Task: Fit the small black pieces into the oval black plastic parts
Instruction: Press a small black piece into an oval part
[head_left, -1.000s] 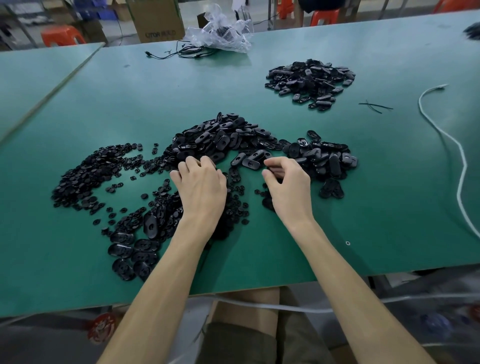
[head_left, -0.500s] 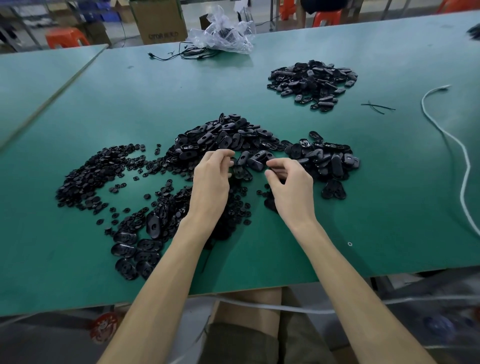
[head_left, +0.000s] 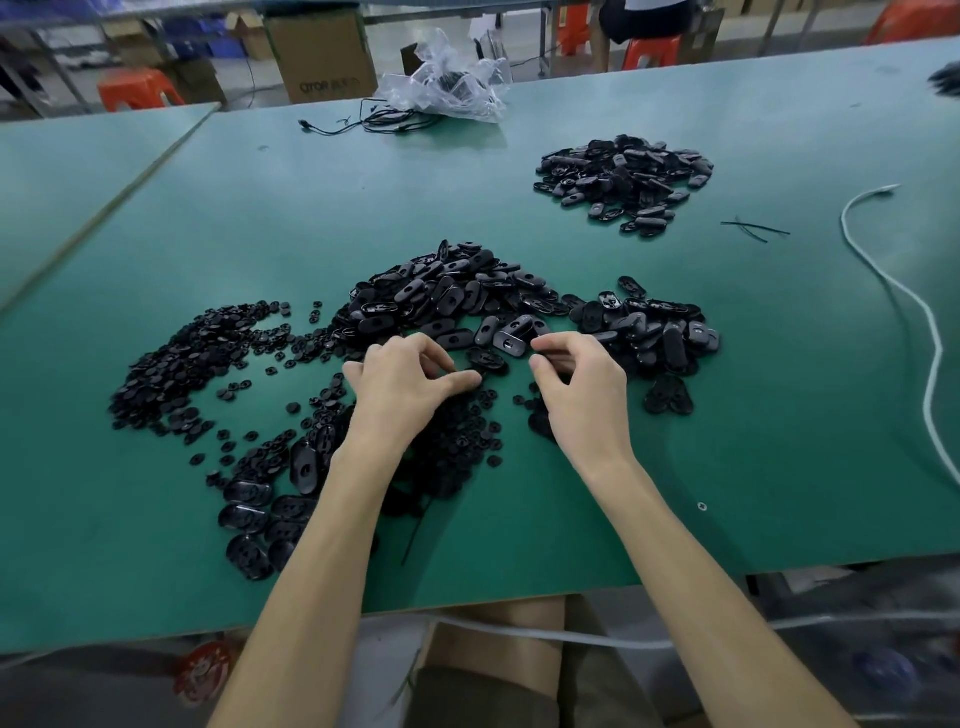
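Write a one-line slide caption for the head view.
Left hand and right hand, fingers curled, work among heaps of oval black parts and small black pieces on a green table.

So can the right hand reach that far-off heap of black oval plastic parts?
Probably, with a stretch: only bare green table lies between the right hand and the far heap of black oval plastic parts.
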